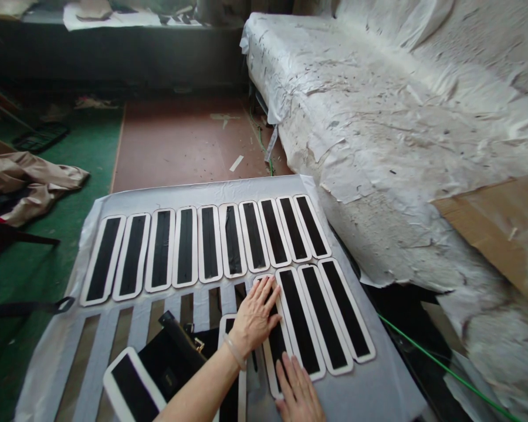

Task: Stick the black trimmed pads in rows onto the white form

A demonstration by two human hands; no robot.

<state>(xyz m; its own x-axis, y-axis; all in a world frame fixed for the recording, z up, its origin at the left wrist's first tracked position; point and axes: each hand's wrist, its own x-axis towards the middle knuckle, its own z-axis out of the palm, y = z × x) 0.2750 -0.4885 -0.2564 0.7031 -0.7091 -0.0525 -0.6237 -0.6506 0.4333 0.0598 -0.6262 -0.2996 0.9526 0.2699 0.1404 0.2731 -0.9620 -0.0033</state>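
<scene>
White-edged black panels lie side by side on a pale-covered table point(378, 387). A back row of several runs across it, with its leftmost panel point(103, 261) at the left. In the nearer row, my left hand point(254, 313) rests spread on the upper end of one panel point(278, 346), and my right hand point(300, 390) lies with fingers extended at its lower end. Three more panels sit to the right, the outermost one point(347, 310) near the table's edge. A black piece with a gold-coloured clasp point(198, 344) and a loose panel point(134, 384) are left of my forearm.
A long surface under stained white sheeting point(356, 117) runs along the right, with brown cardboard point(501, 223) on it. Green cord point(449, 363) passes at the lower right. Beige cloth point(35, 176) and a dark red chair part point(13, 231) are at the left.
</scene>
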